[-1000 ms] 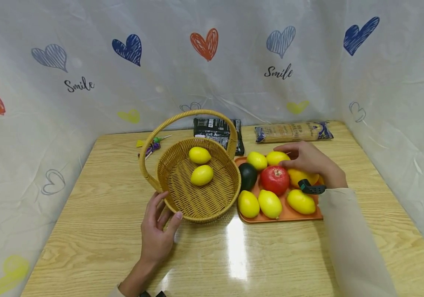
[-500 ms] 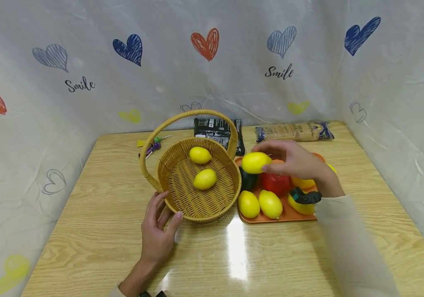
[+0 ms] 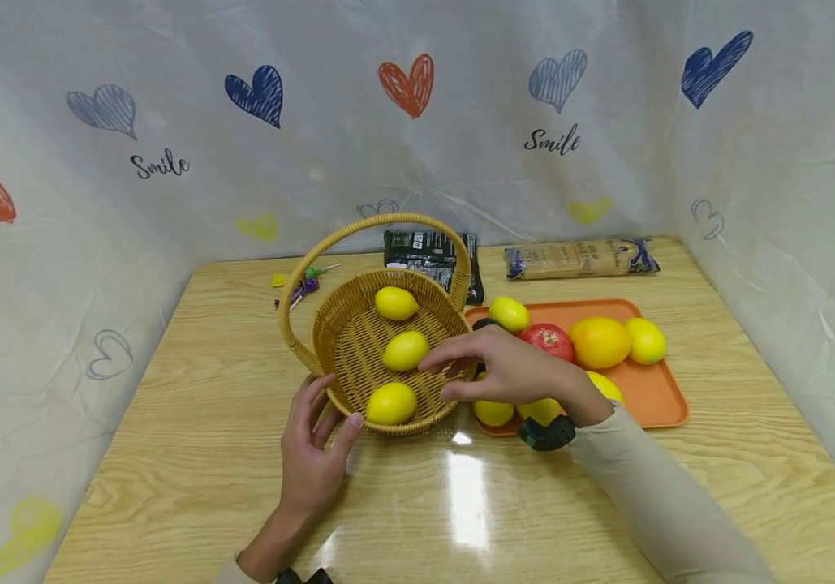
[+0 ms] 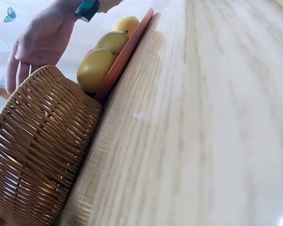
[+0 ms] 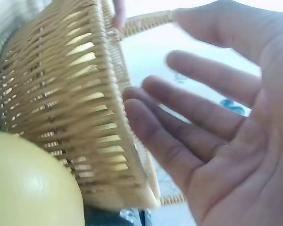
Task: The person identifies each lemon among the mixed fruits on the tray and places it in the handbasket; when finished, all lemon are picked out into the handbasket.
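- While the left hand (image 3: pixel 312 461) rests against the near rim of the wicker basket (image 3: pixel 359 369), fingers relaxed and straight, it grips nothing.
- Right hand (image 3: pixel 508 369) hovers over the basket's right rim, fingers spread, empty.
- Three lemons (image 3: pixel 391 403) lie inside the basket; nearest one sits by the near rim.
- Orange tray (image 3: pixel 651 389) with fruit lies just right of the basket.

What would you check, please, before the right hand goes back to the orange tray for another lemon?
1. Right hand free: ok, fingers spread, holding nothing.
2. Left hand steadies the basket: ok, thumb and fingers at the near rim.
3. Room in basket: ok, three lemons, weave still showing.
4. Lemons left on the orange tray: ok, one sits at the back.
5. Near-edge lemons reachable: cannot tell, the hand covers them.
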Tool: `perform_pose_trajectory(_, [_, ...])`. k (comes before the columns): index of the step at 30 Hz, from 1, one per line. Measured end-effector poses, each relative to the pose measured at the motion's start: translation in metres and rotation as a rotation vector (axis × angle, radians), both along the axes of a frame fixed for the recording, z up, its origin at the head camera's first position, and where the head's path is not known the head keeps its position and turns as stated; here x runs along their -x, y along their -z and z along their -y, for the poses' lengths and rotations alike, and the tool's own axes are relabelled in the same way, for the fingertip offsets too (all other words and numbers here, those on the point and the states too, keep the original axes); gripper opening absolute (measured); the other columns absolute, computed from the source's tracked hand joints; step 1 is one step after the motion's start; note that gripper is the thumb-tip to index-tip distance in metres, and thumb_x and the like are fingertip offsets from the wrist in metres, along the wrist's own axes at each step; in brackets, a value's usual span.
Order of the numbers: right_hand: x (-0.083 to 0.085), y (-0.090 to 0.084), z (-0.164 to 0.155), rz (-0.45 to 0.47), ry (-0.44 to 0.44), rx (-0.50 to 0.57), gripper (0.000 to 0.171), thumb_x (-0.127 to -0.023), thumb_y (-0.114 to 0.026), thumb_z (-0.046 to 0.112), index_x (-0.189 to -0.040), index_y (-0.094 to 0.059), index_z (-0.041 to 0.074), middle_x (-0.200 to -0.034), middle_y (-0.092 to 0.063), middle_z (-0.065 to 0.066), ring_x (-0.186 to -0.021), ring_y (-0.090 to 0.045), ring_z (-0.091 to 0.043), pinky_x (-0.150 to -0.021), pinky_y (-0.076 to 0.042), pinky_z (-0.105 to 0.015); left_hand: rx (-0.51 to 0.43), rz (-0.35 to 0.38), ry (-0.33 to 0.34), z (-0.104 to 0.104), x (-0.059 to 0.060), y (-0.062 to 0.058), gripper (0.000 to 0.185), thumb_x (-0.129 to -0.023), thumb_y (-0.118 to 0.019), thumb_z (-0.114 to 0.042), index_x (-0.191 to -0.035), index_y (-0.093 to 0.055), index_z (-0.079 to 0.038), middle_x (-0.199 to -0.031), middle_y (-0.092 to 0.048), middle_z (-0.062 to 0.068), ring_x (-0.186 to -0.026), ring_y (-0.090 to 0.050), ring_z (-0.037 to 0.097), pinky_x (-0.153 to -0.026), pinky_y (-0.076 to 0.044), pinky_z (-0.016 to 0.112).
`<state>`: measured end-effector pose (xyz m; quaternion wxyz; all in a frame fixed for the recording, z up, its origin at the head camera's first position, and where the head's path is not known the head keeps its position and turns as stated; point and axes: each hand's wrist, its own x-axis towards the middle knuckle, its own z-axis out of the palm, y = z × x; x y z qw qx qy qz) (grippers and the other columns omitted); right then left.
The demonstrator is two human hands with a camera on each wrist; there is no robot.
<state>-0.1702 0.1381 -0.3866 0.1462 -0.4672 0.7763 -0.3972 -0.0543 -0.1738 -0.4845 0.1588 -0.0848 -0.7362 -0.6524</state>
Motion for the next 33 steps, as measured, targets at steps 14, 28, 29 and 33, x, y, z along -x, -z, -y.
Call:
perform_pose_trajectory(14, [-0.018, 0.019, -0.138, 0.147, 0.346, 0.307, 0.045, -0.096, -0.072, -0.016, -0.139, -0.071, -0.003, -0.137, -0.075, -0.018, -0.125, -0.074, -0.025, -0.104, -0.064, -0.029, 0.006, 0.000, 0.001, -0.001, 0.001, 0.001, 0.064, -0.100, -0.071, 0.010, -0.158, -0.045, 0.008, -0.174, -0.026, 0.028, -0.157, -0.036, 0.053, -0.120, -0.050, 0.026])
perform_pose_trajectory(28, [-0.038, 0.050, -0.259, 0.030, 0.891, 0.199, 0.038, -0.097, -0.078, -0.007, -0.135, -0.072, -0.009, -0.123, -0.080, 0.017, -0.106, -0.076, 0.005, -0.087, -0.060, -0.007, 0.005, 0.005, -0.003, 0.000, 0.001, 0.001, 0.064, -0.099, -0.071, 0.010, -0.158, -0.045, 0.006, -0.174, -0.027, 0.026, -0.157, -0.037, 0.052, -0.121, -0.050, 0.028])
perform_pose_trajectory(29, [-0.036, 0.053, -0.260, 0.020, 0.905, 0.158, 0.039, -0.097, -0.079, -0.005, -0.135, -0.072, -0.008, -0.122, -0.079, 0.022, -0.104, -0.075, 0.008, -0.086, -0.060, -0.007, 0.005, 0.006, -0.002, 0.000, 0.001, 0.001, 0.065, -0.099, -0.071, 0.010, -0.158, -0.045, 0.007, -0.173, -0.027, 0.027, -0.157, -0.037, 0.052, -0.121, -0.050, 0.028])
perform_pose_trajectory(33, [-0.028, 0.062, -0.258, 0.028, 0.895, 0.104, 0.047, -0.098, -0.081, 0.001, -0.143, -0.068, -0.007, -0.128, -0.071, 0.030, -0.105, -0.071, 0.014, -0.084, -0.060, -0.007, 0.012, 0.010, -0.003, 0.000, 0.001, 0.001, 0.064, -0.100, -0.071, 0.009, -0.159, -0.046, 0.005, -0.173, -0.027, 0.026, -0.157, -0.037, 0.051, -0.121, -0.050, 0.027])
